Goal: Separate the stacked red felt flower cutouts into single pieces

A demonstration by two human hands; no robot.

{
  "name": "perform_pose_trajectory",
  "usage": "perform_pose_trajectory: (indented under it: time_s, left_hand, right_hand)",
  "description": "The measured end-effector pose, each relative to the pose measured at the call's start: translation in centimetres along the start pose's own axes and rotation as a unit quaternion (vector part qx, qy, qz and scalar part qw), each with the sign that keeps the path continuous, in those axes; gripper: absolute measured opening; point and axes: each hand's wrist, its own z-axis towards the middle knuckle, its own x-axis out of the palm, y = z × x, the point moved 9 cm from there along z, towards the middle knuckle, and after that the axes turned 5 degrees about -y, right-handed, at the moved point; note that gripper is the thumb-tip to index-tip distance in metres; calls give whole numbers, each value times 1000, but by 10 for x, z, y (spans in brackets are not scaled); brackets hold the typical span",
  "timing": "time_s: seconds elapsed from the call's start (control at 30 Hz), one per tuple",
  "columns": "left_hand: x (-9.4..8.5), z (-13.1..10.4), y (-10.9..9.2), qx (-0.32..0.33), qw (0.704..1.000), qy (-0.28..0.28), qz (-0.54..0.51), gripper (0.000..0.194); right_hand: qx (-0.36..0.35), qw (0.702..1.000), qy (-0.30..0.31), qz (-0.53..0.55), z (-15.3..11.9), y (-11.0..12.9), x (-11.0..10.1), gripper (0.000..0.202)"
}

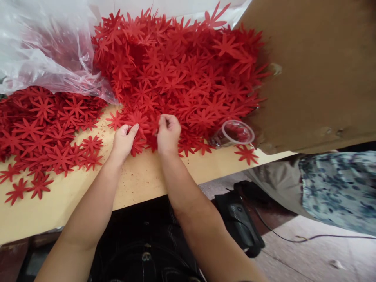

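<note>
My left hand (pixel 125 140) is closed, thumb against fingers, at the left edge of a red flower-shaped cutout (pixel 138 120) by the front of a big heap. To its right, my right hand (pixel 169 134) has its fingers curled into a pinch. A small blurred reddish bit shows beside those fingertips, but I cannot tell what it is. Behind both hands rises the large heap of red flower cutouts (pixel 182 74), all with narrow rounded petals. A second, lower pile of the same cutouts (pixel 35 125) spreads over the table at the left.
A clear plastic cup (pixel 237 133) stands at the heap's right front. Beyond it a brown cardboard panel (pixel 317 78) closes off the right side. Clear plastic sheeting (pixel 58 51) hangs over the back left. Crumbs dot the pale table (pixel 138 184). Another person's patterned clothing (pixel 337 188) shows at right.
</note>
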Motion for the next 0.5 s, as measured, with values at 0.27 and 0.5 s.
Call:
perform_pose_trajectory:
  time_s: [0.27, 0.5]
  left_hand:
    - [-3, 0, -4, -12, 999, 1, -38, 29]
    - [0, -2, -6, -4, 999, 12, -37, 35]
  right_hand:
    - [-76, 983, 163, -21, -22, 27, 32, 33]
    - [-19, 993, 112, -6, -11, 3, 22, 22]
